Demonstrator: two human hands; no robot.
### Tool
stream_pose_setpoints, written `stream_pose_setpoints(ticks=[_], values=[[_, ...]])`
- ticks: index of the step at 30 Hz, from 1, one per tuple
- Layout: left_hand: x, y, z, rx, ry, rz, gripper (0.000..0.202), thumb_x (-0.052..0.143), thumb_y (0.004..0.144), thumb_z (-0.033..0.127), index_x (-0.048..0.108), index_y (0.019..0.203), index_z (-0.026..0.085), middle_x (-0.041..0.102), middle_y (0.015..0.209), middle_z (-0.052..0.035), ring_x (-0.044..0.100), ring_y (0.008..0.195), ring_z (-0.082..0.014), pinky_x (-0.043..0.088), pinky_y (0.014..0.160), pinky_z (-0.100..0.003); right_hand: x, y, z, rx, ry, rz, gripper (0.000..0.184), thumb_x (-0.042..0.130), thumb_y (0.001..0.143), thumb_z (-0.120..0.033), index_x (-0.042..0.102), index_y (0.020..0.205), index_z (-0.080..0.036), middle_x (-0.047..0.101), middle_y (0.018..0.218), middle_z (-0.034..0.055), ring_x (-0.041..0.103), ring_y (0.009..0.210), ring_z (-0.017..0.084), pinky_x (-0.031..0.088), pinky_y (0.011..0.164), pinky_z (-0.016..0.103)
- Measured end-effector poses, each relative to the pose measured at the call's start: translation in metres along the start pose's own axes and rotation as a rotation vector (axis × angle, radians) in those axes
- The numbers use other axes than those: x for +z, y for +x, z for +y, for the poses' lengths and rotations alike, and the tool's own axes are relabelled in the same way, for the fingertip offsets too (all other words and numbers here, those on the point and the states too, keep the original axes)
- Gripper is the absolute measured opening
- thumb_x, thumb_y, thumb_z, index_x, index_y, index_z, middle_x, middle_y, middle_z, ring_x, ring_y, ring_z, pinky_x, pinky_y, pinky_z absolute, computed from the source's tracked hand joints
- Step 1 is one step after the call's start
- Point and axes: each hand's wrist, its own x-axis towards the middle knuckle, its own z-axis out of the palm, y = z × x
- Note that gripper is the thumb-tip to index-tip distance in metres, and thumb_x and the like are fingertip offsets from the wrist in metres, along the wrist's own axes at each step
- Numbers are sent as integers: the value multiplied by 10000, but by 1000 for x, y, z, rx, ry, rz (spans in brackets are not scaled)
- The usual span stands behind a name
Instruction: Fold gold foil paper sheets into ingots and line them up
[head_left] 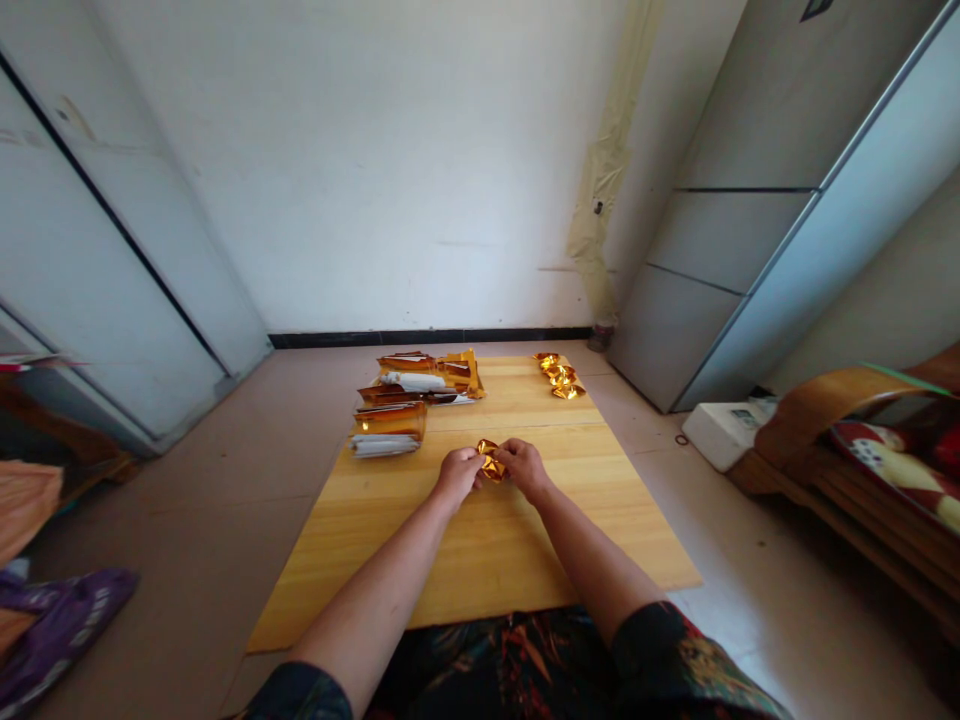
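My left hand (457,472) and right hand (525,466) pinch a small piece of gold paper (491,463) between them, both grips closed on it above the middle of the desk (487,560). I judge the fold wants fingertips tight at the crease and even pressure, lest the paper spring open; folded pieces (560,376) lie far right.

Left forearm (379,595) and right forearm (589,560) extend forward and converge on the gold foil piece (491,463). Both are bare.

Left hand (457,471): directly left of the foil piece, back of hand up, fingers curled, tips pinching its left end.

Right hand (526,466): directly right of the foil piece, back of hand up, fingers curled, tips pinching its right end.

Both wrists are roughly straight. The hands sit close together, separated only by the foil piece.
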Motion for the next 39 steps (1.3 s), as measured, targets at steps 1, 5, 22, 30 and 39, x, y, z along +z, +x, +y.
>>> stream_pose_setpoints(ticks=[1,5,22,30,39], values=[[-1,-1,1,-6,-8,-9,216,504,759,333,519,634,157,513,462,40,472,389,-76,299,395,-174,0,0,0,3,2,2,195,550,733,-340,560,646,-166,552,544,-37,492,521,96,355,487,186],[-1,-2,2,-19,-9,-25,233,526,745,353,524,623,155,511,451,40,473,384,-75,293,393,-172,-2,-1,-3,-12,-67,17,155,541,729,-293,573,645,-167,561,551,-33,489,531,95,360,501,184],[0,1,0,-1,56,47,231,499,729,325,512,558,170,513,456,40,468,368,-78,302,395,-190,-4,-3,-8,-150,-185,21,96,548,713,-221,575,630,-179,574,579,-43,504,567,92,369,536,171],[-1,-1,-2,7,0,52,237,486,737,321,504,552,174,485,424,48,441,364,-77,273,408,-196,-9,-5,-12,-159,-264,17,106,539,708,-214,588,619,-186,596,606,-33,516,594,105,360,552,183],[-6,-5,2,22,-42,-39,202,474,715,279,549,573,157,542,466,19,466,389,-83,288,402,-197,-11,-5,-17,-71,-216,59,99,527,667,-166,593,597,-188,584,566,-41,521,582,106,357,538,184]])
